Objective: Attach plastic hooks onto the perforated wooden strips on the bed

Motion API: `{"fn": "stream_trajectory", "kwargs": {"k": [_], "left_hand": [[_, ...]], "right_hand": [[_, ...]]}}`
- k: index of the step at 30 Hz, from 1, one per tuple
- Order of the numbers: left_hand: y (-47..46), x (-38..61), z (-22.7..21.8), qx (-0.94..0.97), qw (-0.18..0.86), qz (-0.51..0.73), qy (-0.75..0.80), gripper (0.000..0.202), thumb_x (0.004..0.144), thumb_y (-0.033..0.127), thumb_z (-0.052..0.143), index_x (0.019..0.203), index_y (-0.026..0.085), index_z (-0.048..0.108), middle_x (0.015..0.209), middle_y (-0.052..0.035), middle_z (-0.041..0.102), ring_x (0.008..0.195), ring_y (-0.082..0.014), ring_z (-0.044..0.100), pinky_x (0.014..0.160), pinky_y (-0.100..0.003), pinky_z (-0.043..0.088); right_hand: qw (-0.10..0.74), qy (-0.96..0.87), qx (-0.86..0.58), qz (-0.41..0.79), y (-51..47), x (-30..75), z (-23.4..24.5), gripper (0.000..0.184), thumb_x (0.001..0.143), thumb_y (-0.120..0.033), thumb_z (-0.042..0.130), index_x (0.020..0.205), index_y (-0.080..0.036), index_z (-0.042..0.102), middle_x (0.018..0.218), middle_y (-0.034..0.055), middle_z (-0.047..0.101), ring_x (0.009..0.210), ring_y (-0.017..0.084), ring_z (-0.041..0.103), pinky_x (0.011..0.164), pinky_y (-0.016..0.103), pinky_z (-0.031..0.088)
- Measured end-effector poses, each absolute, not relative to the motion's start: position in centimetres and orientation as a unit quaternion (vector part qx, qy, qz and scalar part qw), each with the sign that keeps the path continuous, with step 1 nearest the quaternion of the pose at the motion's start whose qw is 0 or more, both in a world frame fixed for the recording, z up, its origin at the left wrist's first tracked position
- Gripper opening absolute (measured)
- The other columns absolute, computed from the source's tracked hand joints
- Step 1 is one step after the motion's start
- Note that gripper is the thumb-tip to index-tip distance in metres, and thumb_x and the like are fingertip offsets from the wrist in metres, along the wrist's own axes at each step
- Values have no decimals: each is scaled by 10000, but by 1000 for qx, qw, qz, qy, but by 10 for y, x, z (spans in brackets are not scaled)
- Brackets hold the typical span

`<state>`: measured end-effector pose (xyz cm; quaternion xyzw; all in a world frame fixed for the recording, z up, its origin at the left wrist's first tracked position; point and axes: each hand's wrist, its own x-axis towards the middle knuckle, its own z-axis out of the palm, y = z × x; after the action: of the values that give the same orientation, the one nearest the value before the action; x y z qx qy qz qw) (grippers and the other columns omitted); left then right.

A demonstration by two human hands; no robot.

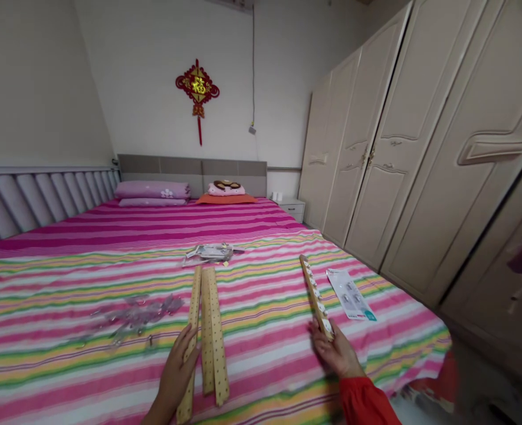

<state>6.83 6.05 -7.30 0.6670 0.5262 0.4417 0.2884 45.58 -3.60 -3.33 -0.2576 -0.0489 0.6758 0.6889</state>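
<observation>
Three long wooden strips with rows of holes (211,330) lie side by side on the striped bedspread (265,295) in front of me. My left hand (177,369) rests on the leftmost strip, fingers curled over it. My right hand (337,351), in a red sleeve, grips the near end of a fourth wooden strip (314,295) that carries several white fittings and points away from me.
A printed packet with small round parts (350,294) lies right of the held strip. Clear plastic bags (132,316) sit at left, another crumpled packet (210,254) farther up the bed. Pillows (152,192) at the headboard; tall wardrobe doors (397,147) line the right side.
</observation>
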Motion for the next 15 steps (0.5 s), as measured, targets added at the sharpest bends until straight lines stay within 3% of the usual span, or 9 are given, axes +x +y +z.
{"fn": "stream_trajectory", "kwargs": {"k": [4, 10, 15], "left_hand": [[61, 66, -65, 644, 338, 448, 519, 455, 768, 523, 511, 1089, 234, 653, 1388, -75, 471, 1318, -281, 378, 1082, -459, 333], [53, 72, -37, 528, 412, 507, 542, 530, 671, 596, 582, 973, 170, 675, 1208, -120, 607, 1189, -311, 504, 1058, -465, 343], [20, 112, -9, 442, 521, 542, 489, 546, 708, 578, 585, 1075, 175, 624, 1128, -115, 645, 1056, -277, 586, 870, -385, 478]], "right_hand": [[694, -111, -205, 681, -26, 443, -48, 156, 804, -250, 636, 889, -121, 613, 507, -72, 491, 319, 26, 359, 293, 109, 249], [712, -137, -214, 655, -22, 371, -41, 281, 775, -427, 664, 855, -166, 595, 478, -102, 404, 304, 12, 245, 283, 118, 179], [678, -180, -290, 651, -19, 277, -19, 402, 757, -563, 614, 901, -188, 600, 466, -94, 451, 297, 15, 217, 287, 127, 158]]}}
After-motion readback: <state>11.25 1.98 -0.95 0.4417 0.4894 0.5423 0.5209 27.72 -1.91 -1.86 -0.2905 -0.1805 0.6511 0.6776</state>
